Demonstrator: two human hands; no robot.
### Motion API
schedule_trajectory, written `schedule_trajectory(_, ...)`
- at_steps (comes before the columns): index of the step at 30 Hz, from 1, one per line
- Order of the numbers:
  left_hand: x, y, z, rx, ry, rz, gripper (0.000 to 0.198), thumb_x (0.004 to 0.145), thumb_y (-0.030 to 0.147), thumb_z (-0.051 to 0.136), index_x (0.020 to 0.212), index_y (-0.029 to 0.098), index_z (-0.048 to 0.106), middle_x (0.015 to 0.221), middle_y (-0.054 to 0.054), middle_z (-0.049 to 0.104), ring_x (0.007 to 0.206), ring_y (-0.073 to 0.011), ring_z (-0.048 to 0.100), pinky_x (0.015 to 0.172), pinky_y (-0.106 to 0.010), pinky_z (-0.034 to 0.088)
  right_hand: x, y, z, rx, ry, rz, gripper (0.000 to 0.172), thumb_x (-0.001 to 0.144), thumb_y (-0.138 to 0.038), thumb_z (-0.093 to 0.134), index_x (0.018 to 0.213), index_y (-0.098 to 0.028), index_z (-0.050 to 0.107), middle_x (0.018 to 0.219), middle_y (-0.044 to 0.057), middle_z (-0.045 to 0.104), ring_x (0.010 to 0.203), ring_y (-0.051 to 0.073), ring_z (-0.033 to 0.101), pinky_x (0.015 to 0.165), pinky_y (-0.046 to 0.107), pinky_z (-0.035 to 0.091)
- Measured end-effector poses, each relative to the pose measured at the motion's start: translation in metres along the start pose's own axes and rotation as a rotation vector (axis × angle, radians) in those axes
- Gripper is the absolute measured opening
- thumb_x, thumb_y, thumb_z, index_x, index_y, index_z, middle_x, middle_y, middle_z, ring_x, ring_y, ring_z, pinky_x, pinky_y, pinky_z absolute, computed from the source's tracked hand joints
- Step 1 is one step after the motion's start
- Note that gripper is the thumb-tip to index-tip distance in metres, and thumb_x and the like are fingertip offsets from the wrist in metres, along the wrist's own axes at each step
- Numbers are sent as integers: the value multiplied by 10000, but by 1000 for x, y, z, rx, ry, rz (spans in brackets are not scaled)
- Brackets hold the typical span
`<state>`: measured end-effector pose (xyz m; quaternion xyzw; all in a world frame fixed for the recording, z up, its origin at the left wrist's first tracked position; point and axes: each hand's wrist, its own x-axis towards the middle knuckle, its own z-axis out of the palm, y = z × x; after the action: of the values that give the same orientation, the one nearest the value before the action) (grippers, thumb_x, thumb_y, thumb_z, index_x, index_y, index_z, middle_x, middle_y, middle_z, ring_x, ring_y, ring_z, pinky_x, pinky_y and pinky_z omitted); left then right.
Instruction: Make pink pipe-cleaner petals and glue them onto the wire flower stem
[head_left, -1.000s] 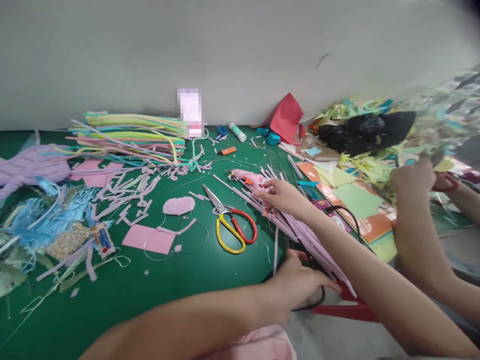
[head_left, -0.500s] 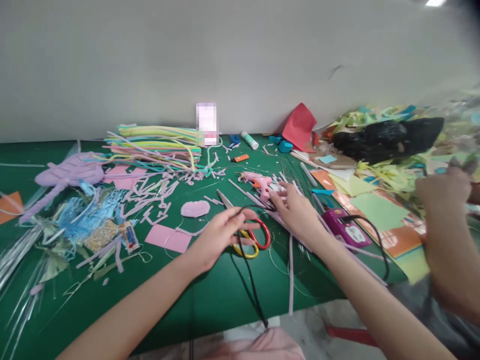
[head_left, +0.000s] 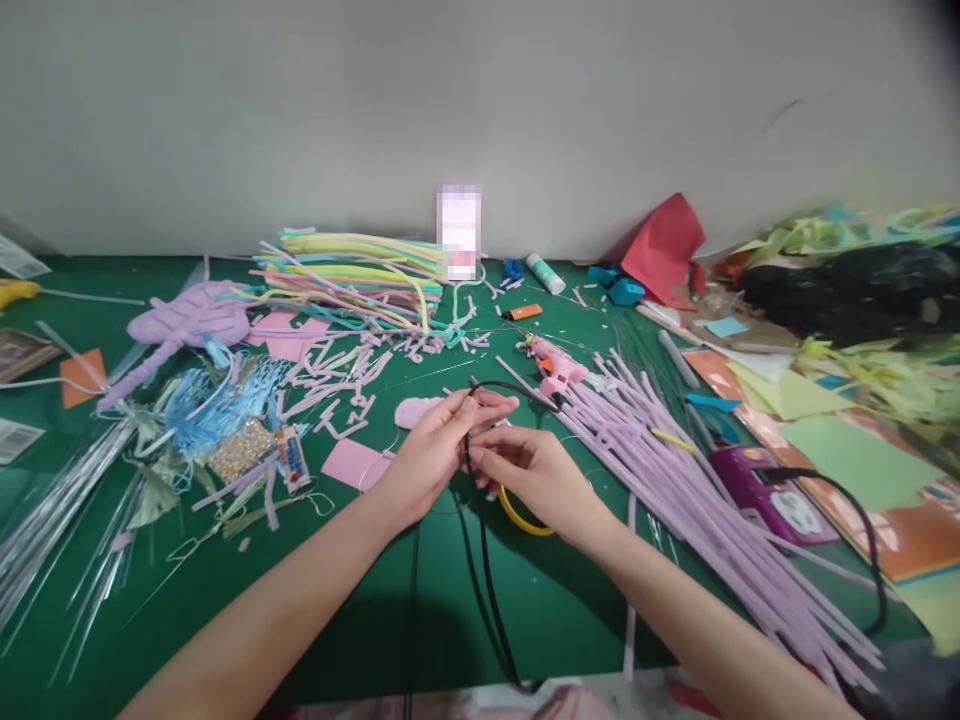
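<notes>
Both my hands meet at the middle of the green table (head_left: 225,590) on a black cord (head_left: 491,580). My left hand (head_left: 439,450) pinches the cord where it loops up, fingers closed round it. My right hand (head_left: 536,475) grips the same cord just below, fingers curled. The cord arcs over to a pink glue gun (head_left: 553,362) lying just beyond my hands and runs down toward the table's near edge. A yellow scissor handle (head_left: 517,517) shows under my right hand; the blades are hidden.
A sheaf of lilac pipe cleaners (head_left: 675,470) fans out on the right beside a purple device (head_left: 772,495) with its own cable. Coloured pipe cleaners (head_left: 352,270), pink scraps (head_left: 352,463), a glue tube (head_left: 292,455) and paper sheets (head_left: 847,445) crowd the table.
My left hand has lifted the cord and my right hand left the lilac pipe cleaners to grip it too. The camera turned left, so the other person's hands are out of view.
</notes>
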<state>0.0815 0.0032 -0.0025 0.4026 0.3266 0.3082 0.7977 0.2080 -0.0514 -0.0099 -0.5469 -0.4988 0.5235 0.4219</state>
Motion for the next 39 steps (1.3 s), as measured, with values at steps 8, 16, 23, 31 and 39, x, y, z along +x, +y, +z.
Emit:
schedule_trajectory(8,1,-2,1,-12,28,53,189,970,270,502,929,165,654,1108,-83,725,1056,-203,667,818,-261,552,2,4,-6,-29,-3,-43,142,750,-274,636,815,-163,697,647,11,672,557,134,623,541,257,528)
schedule_trajectory(16,4,-9,0,-19,7,102,197,947,324,549,930,158,653,1073,-85,723,1086,-217,646,899,-304,519,3,4,-5,-134,40,-130,43,718,-216,637,723,-175,650,629,-12,638,532,98,550,523,222,458)
schedule_trajectory(23,4,-3,-3,153,-5,126,224,956,370,508,956,178,624,1004,-61,689,986,-180,631,868,-293,502,0,7,-2,-176,65,-162,80,723,-210,625,689,-189,555,597,-35,565,509,89,513,497,210,420)
schedule_trajectory(31,-7,23,-20,608,-98,-10,353,873,412,610,655,191,442,518,80,413,443,-61,376,397,-174,272,-9,-8,-6,-306,9,-255,58,782,-164,595,736,-190,573,624,-38,575,525,80,507,501,196,399)
schedule_trajectory(39,-9,13,-8,367,15,-29,409,752,470,731,634,189,458,439,82,479,361,-40,389,357,-147,276,-10,-6,-9,-336,-18,-293,219,825,-327,677,751,-212,506,633,-52,475,505,81,413,466,218,337)
